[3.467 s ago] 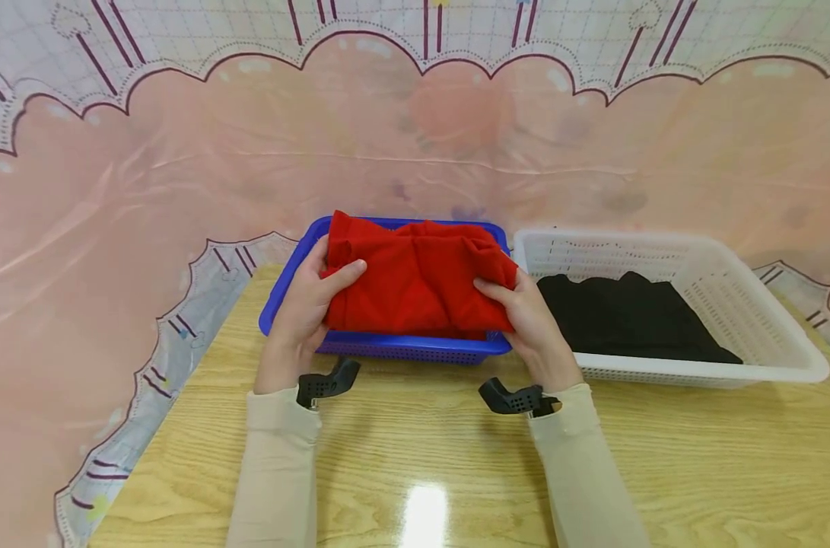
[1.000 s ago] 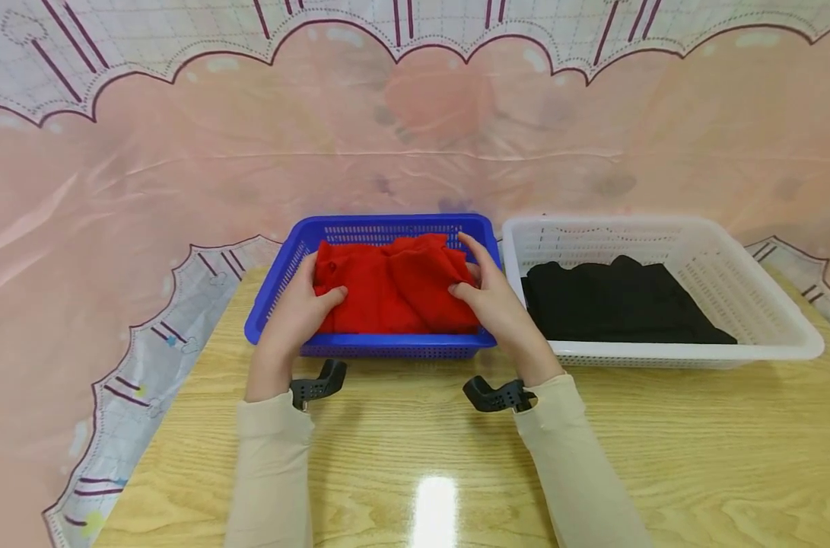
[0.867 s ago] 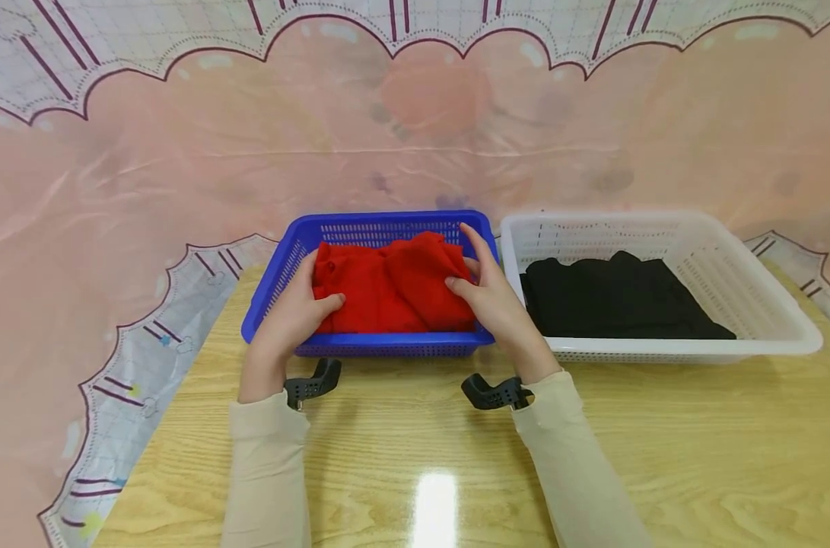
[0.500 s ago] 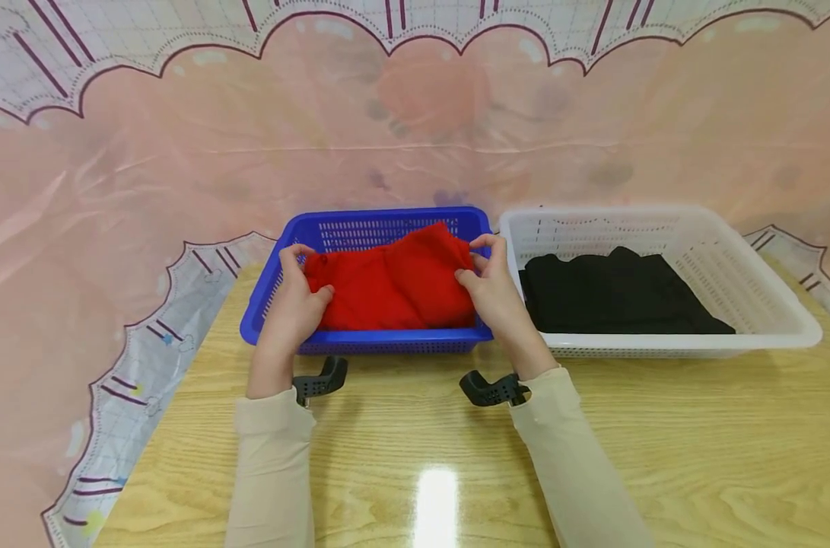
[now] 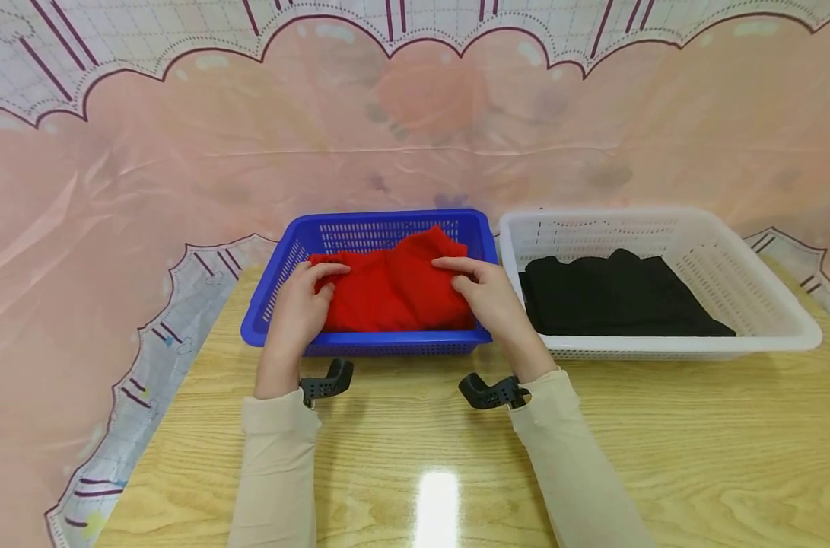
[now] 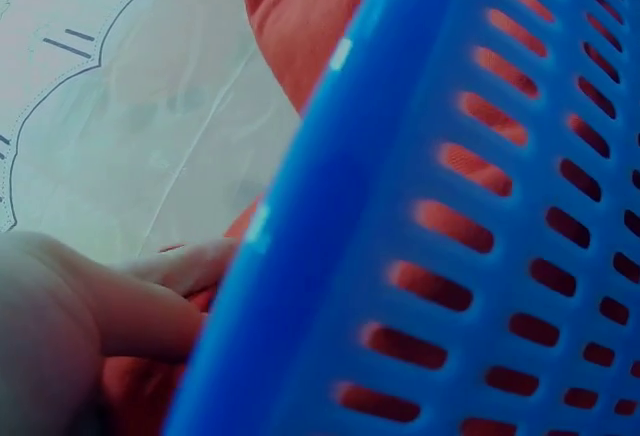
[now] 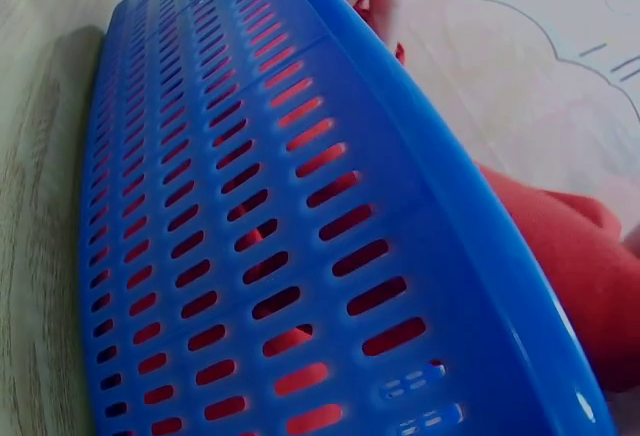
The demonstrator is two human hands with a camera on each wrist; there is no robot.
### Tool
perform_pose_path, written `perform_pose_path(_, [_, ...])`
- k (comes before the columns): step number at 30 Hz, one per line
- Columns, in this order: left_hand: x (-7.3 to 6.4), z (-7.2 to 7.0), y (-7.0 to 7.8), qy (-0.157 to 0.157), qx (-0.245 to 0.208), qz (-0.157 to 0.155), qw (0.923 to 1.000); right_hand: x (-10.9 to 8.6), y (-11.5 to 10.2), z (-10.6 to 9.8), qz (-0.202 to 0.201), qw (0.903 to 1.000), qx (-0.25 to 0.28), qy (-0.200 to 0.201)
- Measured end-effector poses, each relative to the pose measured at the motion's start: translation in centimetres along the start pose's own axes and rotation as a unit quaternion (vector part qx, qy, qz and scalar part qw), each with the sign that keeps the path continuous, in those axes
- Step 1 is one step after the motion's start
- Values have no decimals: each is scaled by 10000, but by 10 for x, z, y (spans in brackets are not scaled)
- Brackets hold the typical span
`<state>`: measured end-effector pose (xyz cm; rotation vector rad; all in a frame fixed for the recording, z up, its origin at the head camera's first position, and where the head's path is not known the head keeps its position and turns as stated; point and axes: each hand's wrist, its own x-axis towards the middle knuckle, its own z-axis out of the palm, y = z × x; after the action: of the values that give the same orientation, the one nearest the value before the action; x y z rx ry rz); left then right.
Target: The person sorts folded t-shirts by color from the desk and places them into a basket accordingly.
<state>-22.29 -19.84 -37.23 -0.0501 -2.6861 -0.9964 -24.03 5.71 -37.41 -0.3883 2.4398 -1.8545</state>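
Note:
A folded red cloth (image 5: 390, 285) lies inside the blue perforated basket (image 5: 387, 339), its back right corner peaked above the rest. My left hand (image 5: 301, 304) reaches over the basket's left side, with its index finger stretched across the cloth's left end. From the right, my right hand (image 5: 490, 293) touches the other end, index finger extended over the fabric and thumb below it. Both hands have relaxed fingers. In the left wrist view the basket wall (image 6: 330, 196) hides part of the hand; in the right wrist view red cloth (image 7: 580, 266) shows past the rim.
A white perforated basket (image 5: 791, 320) stands directly right of the blue one, holding a folded black cloth (image 5: 620, 297). Both rest on a wooden table (image 5: 387, 449). A patterned pink sheet (image 5: 387, 122) hangs behind them.
The red cloth, earlier held above the blue basket by both hands, has come down into it. My hands have loosened from its ends, and their index fingers have moved inward over its top.

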Motion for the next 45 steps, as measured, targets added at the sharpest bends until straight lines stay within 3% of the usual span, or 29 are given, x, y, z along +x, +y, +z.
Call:
perform_pose_path(6, [2,1,0,-163,344,156,9992,1,-1,1,-247,9948,-913,-371])
perform_pose_path(11, [3,3,1,-310,684,109,9971,1,-1,5,-722,9766,-1894,-715])
perform_pose_path(14, [4,5,2,-274,746,83,9968,1,-1,8,-831,9703,-2161,-698])
perform_pose_path(18, [6,6,3,-327,662,-17,9973,0,-2,11,-661,9710,-2225,-577])
perform_pose_path(25, [6,7,5,-641,878,-294,9936,3,-2,20,-887,9469,-3067,-388])
perform_pose_path(40, [3,10,5,-732,1272,-713,9866,1,-4,27,-393,9523,-3013,267])
perform_pose_path(45, [2,12,7,-617,1325,-760,9863,-1,-3,27,-479,9566,-2749,836])
